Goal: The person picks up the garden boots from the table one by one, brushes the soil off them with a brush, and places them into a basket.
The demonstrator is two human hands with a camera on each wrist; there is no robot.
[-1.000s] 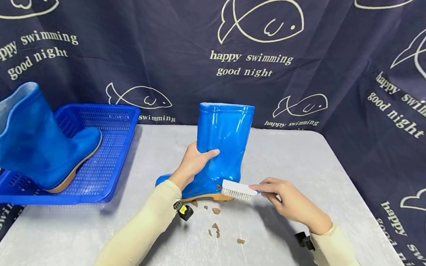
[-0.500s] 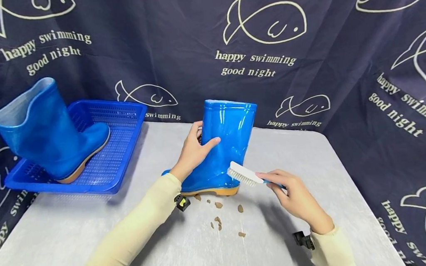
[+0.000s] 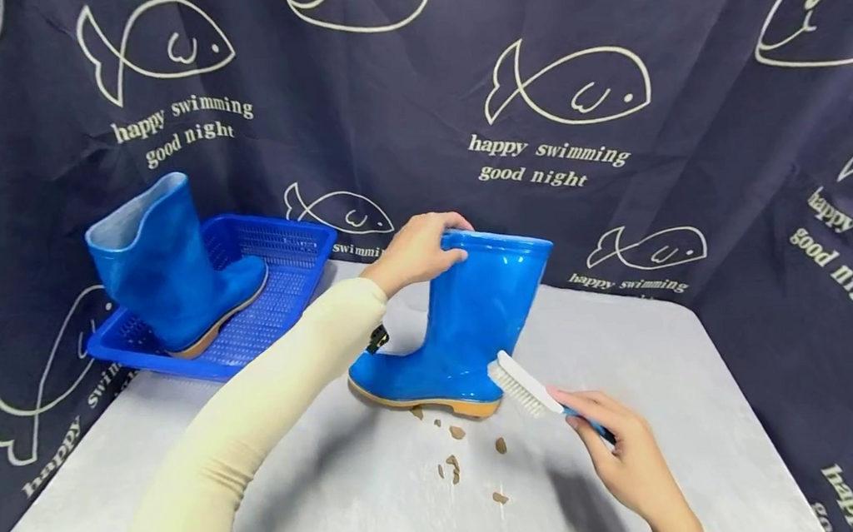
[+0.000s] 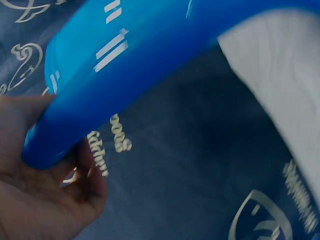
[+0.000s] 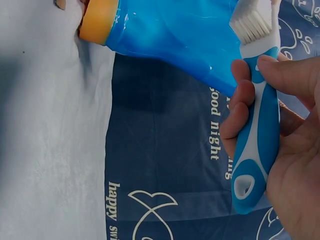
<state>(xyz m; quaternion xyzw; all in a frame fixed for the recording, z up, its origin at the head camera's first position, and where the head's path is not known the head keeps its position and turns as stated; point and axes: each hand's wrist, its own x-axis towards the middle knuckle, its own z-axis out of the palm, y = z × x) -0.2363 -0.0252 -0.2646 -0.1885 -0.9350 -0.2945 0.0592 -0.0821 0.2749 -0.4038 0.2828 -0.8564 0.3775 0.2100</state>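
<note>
A blue rubber boot [image 3: 479,320] with a tan sole is held at the middle of the table, toe to the left and shaft leaning right. My left hand [image 3: 422,248] grips the top rim of its shaft; the left wrist view shows the thumb and fingers [image 4: 92,192] on either side of the blue edge. In my right hand [image 3: 633,454] is a scrub brush [image 3: 529,385] with white bristles and a blue-and-white handle [image 5: 257,130]. Its bristle head is beside the boot's heel; whether they touch I cannot tell. Several brown clods [image 3: 457,432] lie on the table below the boot.
A blue plastic basket [image 3: 300,241] stands at the back left, with another blue boot [image 3: 164,278] upright in it. Dark cloth [image 3: 414,108] printed with fish hangs behind and to the right of the grey table [image 3: 386,511].
My left hand has slid up from mid-shaft to the boot's rim. The brush has moved off the lower boot, then back near the heel. Another brown clod has appeared on the table.
</note>
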